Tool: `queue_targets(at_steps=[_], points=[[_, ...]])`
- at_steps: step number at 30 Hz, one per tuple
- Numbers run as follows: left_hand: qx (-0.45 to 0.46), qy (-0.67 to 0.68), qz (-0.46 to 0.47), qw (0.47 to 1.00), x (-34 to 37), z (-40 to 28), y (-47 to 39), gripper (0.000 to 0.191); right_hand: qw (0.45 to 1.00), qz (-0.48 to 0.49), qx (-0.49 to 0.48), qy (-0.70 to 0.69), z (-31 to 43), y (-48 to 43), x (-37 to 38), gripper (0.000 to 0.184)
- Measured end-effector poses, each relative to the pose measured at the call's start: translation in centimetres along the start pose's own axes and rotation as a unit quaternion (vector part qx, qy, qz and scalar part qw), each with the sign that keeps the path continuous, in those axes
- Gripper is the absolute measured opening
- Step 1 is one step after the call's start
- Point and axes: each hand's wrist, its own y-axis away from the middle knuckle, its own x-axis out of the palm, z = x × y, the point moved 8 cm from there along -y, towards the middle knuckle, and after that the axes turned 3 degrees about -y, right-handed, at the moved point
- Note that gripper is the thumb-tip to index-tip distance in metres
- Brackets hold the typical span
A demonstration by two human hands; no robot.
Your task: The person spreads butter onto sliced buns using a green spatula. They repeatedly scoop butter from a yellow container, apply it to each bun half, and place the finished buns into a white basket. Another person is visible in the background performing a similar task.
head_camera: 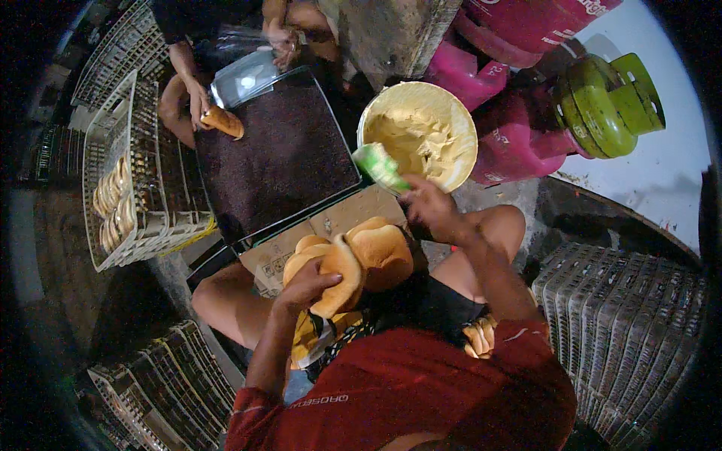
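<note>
My left hand (309,284) grips a bread bun (341,282) with the thumb on top, over a cardboard sheet (265,262) by my lap. More buns (386,253) lie against it on the right. My right hand (431,206) holds a green spatula (381,166), blurred, with pale cream on its blade. The spatula is at the lower left rim of a round tub (472,141) of thick yellowish cream (417,135). Beyond the cardboard stands a square tray (276,163) filled with dark brown granules.
Across the tray, another person's hand (197,104) holds a filled-looking bun (223,122) near clear plastic bags (245,79). A plastic crate (146,242) with packed buns stands left. Gas cylinders (598,107) stand at upper right, stacked crates (615,315) at lower right, another crate (163,389) lower left.
</note>
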Motion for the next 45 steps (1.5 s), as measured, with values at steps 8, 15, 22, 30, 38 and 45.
queue_targets(at_steps=[8, 15, 22, 30, 38, 45], points=[[0.071, 0.141, -0.064, 0.985, -4.5, 2.4, -3.0, 0.044, 0.844, 0.061, 0.099, 0.523, -14.5, -9.0, -4.0, 0.027], [0.056, 0.306, -0.151, 0.938, -5.4, 0.6, -3.9, 0.078, 0.934, 0.192, 0.298, 0.026, -10.0, -5.2, -1.5, 0.032], [0.038, 0.27, -0.052, 0.961, -0.6, -5.2, -8.9, 0.088, 0.953, 0.019, 0.203, -0.226, -3.4, -0.1, 0.1, 0.041], [0.126, 0.325, 0.022, 0.937, 3.7, -8.7, -7.8, 0.081, 0.923, -0.068, -0.2, 0.322, 7.5, 2.1, 2.1, 0.048], [0.175, 0.263, -0.109, 0.942, -0.9, -6.2, -8.6, 0.064, 0.854, 0.088, -0.257, 0.443, 13.5, 8.9, 4.4, 0.052], [0.291, 0.257, -0.163, 0.907, -6.1, -9.2, -6.0, 0.049, 0.967, 0.01, -0.107, 0.23, 10.9, 6.7, -1.2, 0.042]])
